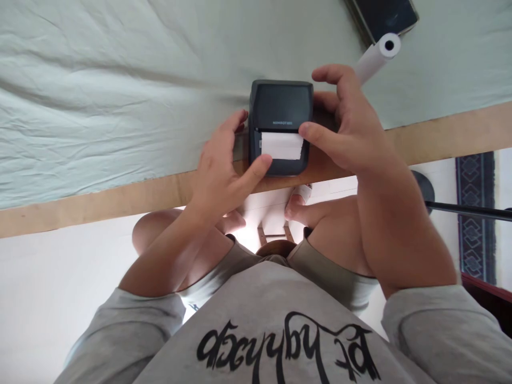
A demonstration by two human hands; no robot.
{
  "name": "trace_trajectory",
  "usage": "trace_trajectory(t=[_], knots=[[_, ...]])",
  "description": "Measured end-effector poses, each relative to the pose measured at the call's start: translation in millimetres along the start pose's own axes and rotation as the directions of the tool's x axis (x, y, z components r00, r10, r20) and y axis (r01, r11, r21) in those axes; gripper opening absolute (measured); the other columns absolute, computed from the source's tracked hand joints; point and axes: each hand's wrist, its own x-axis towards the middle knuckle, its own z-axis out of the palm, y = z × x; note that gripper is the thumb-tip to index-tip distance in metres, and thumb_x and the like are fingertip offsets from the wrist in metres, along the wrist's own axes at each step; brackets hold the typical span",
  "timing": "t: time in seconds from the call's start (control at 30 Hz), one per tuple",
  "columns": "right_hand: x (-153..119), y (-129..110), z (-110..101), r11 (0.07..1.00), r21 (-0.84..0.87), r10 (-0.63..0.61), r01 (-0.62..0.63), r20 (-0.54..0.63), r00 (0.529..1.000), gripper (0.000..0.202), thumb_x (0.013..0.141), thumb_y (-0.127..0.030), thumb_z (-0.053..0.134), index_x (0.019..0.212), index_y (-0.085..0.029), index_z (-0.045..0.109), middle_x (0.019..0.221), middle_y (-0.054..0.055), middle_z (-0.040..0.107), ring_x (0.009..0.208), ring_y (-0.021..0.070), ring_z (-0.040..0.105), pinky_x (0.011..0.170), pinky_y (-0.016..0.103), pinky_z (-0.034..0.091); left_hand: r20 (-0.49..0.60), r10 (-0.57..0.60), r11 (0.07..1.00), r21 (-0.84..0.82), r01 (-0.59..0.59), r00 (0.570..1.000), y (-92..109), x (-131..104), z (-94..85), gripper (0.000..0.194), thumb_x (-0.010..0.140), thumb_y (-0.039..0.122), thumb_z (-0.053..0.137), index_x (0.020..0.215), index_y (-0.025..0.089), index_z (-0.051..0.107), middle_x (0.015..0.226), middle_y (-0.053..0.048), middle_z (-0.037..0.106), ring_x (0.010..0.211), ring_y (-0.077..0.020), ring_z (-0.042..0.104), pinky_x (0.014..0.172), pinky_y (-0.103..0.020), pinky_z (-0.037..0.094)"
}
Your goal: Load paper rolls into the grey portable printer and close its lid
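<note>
A dark printer [281, 104] is sitting at the near edge of the counter [80, 200], between the two hands, and a white paper strip [283, 145] is showing at its slot. Small pale lettering is running across the printer's lid, its last characters too small to read. The left thumb is covering the strip's lower left corner, and the printer's underside is staying out of sight.

At the upper right, a dark flat object [386, 16] is running out of the frame, so its full shape is not showing. A white roll [376, 57] is lying just beside it, its hollow end facing the camera and its lower end disappearing behind the right hand [325, 102].

The left hand [256, 137] is reaching in from the left, spreading wide: its thumb is pressing toward the printer's front while its fingers are lining up along the left side; whether those fingertips are touching is hard to tell. The right hand is also spreading wide, its thumb resting by the right end of the slot, its index finger arching near the upper right corner, its lower fingers sinking into shadow. Both forearms are angling inward from the sleeves.
</note>
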Motion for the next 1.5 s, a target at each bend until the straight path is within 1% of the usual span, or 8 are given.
trace_trajectory(t=[0.3, 0.43, 0.6, 0.87, 1.0, 1.13, 1.3, 1.5], knots=[[9, -16, 4, 0.986, 0.07, -0.135, 0.152, -0.207, 0.969, 0.027, 0.084, -0.043, 0.071, 0.098, -0.026, 0.057, 0.076, -0.003, 0.055, 0.05, 0.0097, 0.04, 0.051, 0.033, 0.029, -0.036, -0.016, 0.998, 0.058, 0.018, 0.999, 2, 4, 3.6, 0.054, 0.086, 0.046, 0.062, 0.137, 0.032, 0.049, 0.134, -0.008, 0.064, 0.122, -0.0349, 0.061, 0.105, -0.056, 0.049], [15, -32, 10, 0.982, 0.133, -0.096, 0.135, -0.264, 0.96, 0.013, 0.094, -0.036, 0.061, 0.094, -0.027, 0.052, 0.115, 0.001, 0.061, 0.052, 0.0059, 0.045, 0.054, 0.032, 0.042, -0.023, -0.022, 0.998, 0.065, 0.023, 0.999, 2, 4, 2.0, 0.054, 0.088, 0.047, 0.06, 0.138, 0.031, 0.048, 0.135, -0.009, 0.063, 0.123, -0.0353, 0.06, 0.106, -0.056, 0.049], [17, -29, 16, 0.979, 0.148, -0.075, 0.143, -0.389, 0.918, 0.013, 0.093, -0.035, 0.058, 0.096, -0.026, 0.049, 0.089, 0.001, 0.063, 0.07, 0.0153, 0.066, 0.046, 0.032, 0.039, -0.014, 0.028, 0.997, 0.065, -0.028, 0.999, -1, 3, -0.2, 0.054, 0.09, 0.045, 0.058, 0.14, 0.03, 0.046, 0.137, -0.008, 0.063, 0.125, -0.0331, 0.06, 0.106, -0.053, 0.049], [19, -23, 13, 0.938, -0.321, -0.187, 0.135, -0.137, 0.973, 0.004, 0.086, -0.025, 0.062, 0.082, -0.027, 0.061, 0.084, 0.0, 0.069, 0.06, 0.0148, 0.052, 0.065, 0.036, 0.041, -0.006, 0.007, 0.998, 0.062, -0.007, 1.0, 3, 4, -1.4, 0.05, 0.09, 0.044, 0.058, 0.137, 0.032, 0.047, 0.133, -0.008, 0.064, 0.122, -0.0322, 0.061, 0.104, -0.053, 0.049], [28, -47, 4, 0.85, -0.524, -0.014, 0.055, 0.082, 0.997, 0.011, 0.085, -0.027, 0.059, 0.095, -0.028, 0.065, 0.1, 0.002, 0.075, 0.078, 0.0246, 0.065, 0.076, 0.043, 0.046, 0.001, 0.024, 0.998, 0.05, -0.024, 1.0, 2, 3, -1.5, 0.054, 0.093, 0.05, 0.057, 0.139, 0.025, 0.046, 0.135, -0.011, 0.062, 0.124, -0.0326, 0.06, 0.105, -0.051, 0.047], [39, -71, -2, 0.696, -0.716, 0.214, 0.061, 0.288, 0.933, 0.036, 0.086, -0.027, 0.056, 0.122, -0.031, 0.061, 0.121, 0.003, 0.072, 0.11, 0.033, 0.065, 0.083, 0.045, 0.05, -0.022, 0.057, 0.995, -0.087, -0.058, 0.998, -2, 2, -2.9, 0.058, 0.105, 0.061, 0.023, 0.137, 0.023, 0.05, 0.133, -0.01, 0.063, 0.124, -0.0291, 0.06, 0.104, -0.049, 0.047], [52, -76, -3, 0.584, -0.805, 0.289, 0.106, 0.328, 0.9, 0.042, 0.083, -0.032, 0.064, 0.125, -0.034, 0.06, 0.106, 0.002, 0.073, 0.096, 0.0283, 0.067, 0.075, 0.04, 0.047, -0.049, 0.064, 0.984, -0.162, -0.071, 0.997, -5, 2, -4.0, 0.071, 0.104, 0.065, 0.009, 0.135, 0.021, 0.055, 0.132, -0.01, 0.065, 0.124, -0.0289, 0.061, 0.103, -0.048, 0.048], [38, -70, -15, 0.85, -0.518, 0.04, 0.097, 0.247, 0.968, 0.04, 0.072, -0.035, 0.072, 0.111, -0.031, 0.067, 0.095, 0.0, 0.069, 0.063, 0.0131, 0.057, 0.063, 0.035, 0.045, -0.06, 0.035, 0.986, -0.161, -0.044, 0.998, -3, -4, -3.3, 0.07, 0.104, 0.065, 0.008, 0.144, 0.022, 0.046, 0.138, -0.01, 0.062, 0.132, -0.0265, 0.058, 0.109, -0.047, 0.045]])
